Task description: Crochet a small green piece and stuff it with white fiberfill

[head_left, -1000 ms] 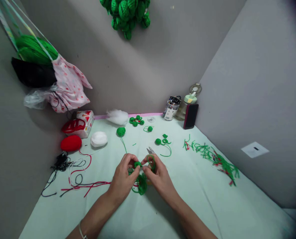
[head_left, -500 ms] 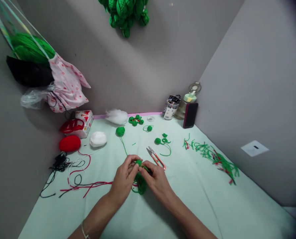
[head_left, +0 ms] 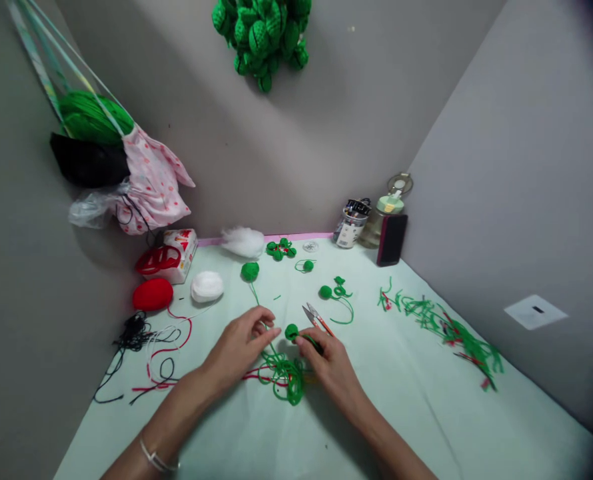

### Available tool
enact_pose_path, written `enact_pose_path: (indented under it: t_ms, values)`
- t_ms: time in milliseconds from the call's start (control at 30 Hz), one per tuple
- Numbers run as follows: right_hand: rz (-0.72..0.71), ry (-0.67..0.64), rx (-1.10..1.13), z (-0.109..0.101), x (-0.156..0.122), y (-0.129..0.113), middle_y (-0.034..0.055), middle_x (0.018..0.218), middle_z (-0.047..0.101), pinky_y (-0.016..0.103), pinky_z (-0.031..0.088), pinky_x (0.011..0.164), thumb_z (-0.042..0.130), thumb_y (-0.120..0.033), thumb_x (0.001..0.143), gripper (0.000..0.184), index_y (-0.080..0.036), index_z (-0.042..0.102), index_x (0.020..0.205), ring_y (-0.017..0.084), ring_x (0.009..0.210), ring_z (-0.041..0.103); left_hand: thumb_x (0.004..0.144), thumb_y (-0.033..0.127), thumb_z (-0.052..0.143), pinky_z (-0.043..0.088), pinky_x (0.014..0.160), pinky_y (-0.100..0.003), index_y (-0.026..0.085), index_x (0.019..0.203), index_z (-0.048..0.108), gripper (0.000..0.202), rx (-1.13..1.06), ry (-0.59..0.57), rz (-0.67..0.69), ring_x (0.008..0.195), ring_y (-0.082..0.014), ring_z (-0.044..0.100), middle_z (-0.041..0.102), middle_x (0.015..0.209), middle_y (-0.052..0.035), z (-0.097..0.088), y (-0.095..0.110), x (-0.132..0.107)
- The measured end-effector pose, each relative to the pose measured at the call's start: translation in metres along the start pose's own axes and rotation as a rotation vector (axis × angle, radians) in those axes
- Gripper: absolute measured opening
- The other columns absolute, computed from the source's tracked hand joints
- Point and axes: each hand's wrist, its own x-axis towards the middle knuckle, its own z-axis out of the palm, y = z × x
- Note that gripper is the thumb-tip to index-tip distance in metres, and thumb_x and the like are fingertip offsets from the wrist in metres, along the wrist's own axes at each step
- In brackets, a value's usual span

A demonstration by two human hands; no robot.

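My right hand [head_left: 326,360] pinches a small green crocheted ball [head_left: 291,331] with its fingertips, just above the pale green table cover [head_left: 416,400]. My left hand [head_left: 241,343] hovers a little to the left of the ball, fingers curled and pinched on a thin green strand [head_left: 271,347] that runs down to a loose tangle of green yarn [head_left: 284,377] between my hands. Small thread snips with orange handles [head_left: 316,319] lie just beyond my right fingers.
Other green crocheted balls [head_left: 250,271] and pieces [head_left: 280,249] lie further back, with white stuffing [head_left: 207,286], a red yarn ball [head_left: 152,294], red and black threads [head_left: 161,347], green yarn scraps [head_left: 446,327], a jar [head_left: 350,225], bottle and phone [head_left: 392,239] in the corner.
My hands have drawn apart: the left has let go of the green ball and moved left along the strand, while the right keeps the ball. The view shifted slightly.
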Motion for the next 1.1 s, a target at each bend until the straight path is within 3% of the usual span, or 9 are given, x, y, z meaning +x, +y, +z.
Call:
enact_pose_path:
  t_ms: [67,167,333,533,633,800,900,1000,1100]
  values:
    - [-0.088,0.029,-0.086,-0.006,-0.004,-0.002,0.0137,0.113,0.077,0.045,0.056,0.092,0.056,-0.039,0.094,0.035,-0.018,0.075,0.114,0.031,0.104,0.071,0.096,0.034,0.062,0.058,0.087,-0.036,0.021,0.103,0.068,0.016,0.086,0.050,0.038,0.093,-0.0226,0.072,0.077,0.102,-0.0056,-0.022,-0.004,0.017]
    - [-0.239,0.054,-0.279,-0.019,-0.016,-0.014,0.0140,0.144,0.067,0.056,0.049,0.113,0.054,-0.032,0.098,0.044,-0.023,0.062,0.140,0.034,0.136,0.061,0.097,0.028,0.065,0.055,0.101,-0.042,0.020,0.107,0.070,0.014,0.238,0.125,0.079,0.109,-0.0250,0.070,0.074,0.114,-0.0074,-0.054,-0.012,0.052]
    - [-0.389,-0.050,-0.430,-0.044,-0.020,-0.048,0.0114,0.141,0.069,0.053,0.054,0.111,0.054,-0.029,0.104,0.038,-0.029,0.059,0.141,0.031,0.133,0.064,0.101,0.035,0.068,0.061,0.095,-0.049,0.019,0.133,0.065,0.036,0.479,0.228,0.064,0.114,-0.0276,0.069,0.067,0.136,-0.0121,-0.079,-0.027,0.127]
    - [-0.356,-0.208,-0.479,-0.054,0.018,-0.072,0.0123,0.130,0.073,0.059,0.049,0.113,0.055,-0.024,0.102,0.033,-0.024,0.063,0.134,0.031,0.121,0.068,0.101,0.035,0.069,0.061,0.094,-0.050,0.018,0.135,0.063,0.039,0.605,0.313,0.024,0.114,-0.0283,0.069,0.066,0.137,-0.0123,-0.064,-0.045,0.186]
    - [-0.276,-0.240,-0.393,-0.052,0.047,-0.069,0.0121,0.128,0.074,0.055,0.051,0.109,0.057,-0.028,0.102,0.032,-0.024,0.066,0.132,0.031,0.121,0.068,0.101,0.035,0.069,0.061,0.094,-0.050,0.018,0.135,0.064,0.039,0.592,0.302,0.008,0.114,-0.0282,0.070,0.066,0.136,-0.0123,-0.068,-0.053,0.195]
    - [-0.229,-0.140,-0.112,-0.045,0.115,-0.053,0.0117,0.122,0.077,0.052,0.053,0.102,0.067,-0.028,0.091,0.034,-0.023,0.070,0.124,0.030,0.110,0.071,0.101,0.035,0.068,0.061,0.094,-0.050,0.019,0.135,0.064,0.038,0.484,0.299,0.002,0.113,-0.0280,0.069,0.066,0.136,-0.0121,-0.101,-0.047,0.199]
    - [-0.242,-0.069,-0.019,-0.033,0.158,-0.052,0.0153,0.137,0.068,0.047,0.055,0.098,0.064,-0.034,0.092,0.048,-0.023,0.060,0.139,0.028,0.114,0.070,0.100,0.036,0.069,0.061,0.093,-0.049,0.017,0.134,0.065,0.039,0.380,0.208,0.060,0.113,-0.0295,0.070,0.067,0.136,-0.0112,-0.110,-0.034,0.189]
    - [-0.255,-0.032,0.085,-0.014,0.190,-0.060,0.0184,0.148,0.059,0.040,0.059,0.083,0.071,-0.045,0.085,0.070,-0.022,0.052,0.148,0.024,0.098,0.072,0.100,0.036,0.069,0.061,0.093,-0.050,0.018,0.134,0.064,0.039,0.296,0.109,0.118,0.113,-0.0286,0.070,0.067,0.136,-0.0117,-0.105,-0.023,0.173]
    - [-0.278,-0.009,0.165,0.004,0.206,-0.068,0.0097,0.114,0.074,0.034,0.057,0.073,0.075,-0.039,0.074,0.050,-0.020,0.070,0.120,0.021,0.084,0.068,0.101,0.035,0.069,0.061,0.093,-0.049,0.018,0.135,0.064,0.038,0.265,0.069,0.127,0.112,-0.0280,0.070,0.067,0.135,-0.0120,-0.099,-0.020,0.163]
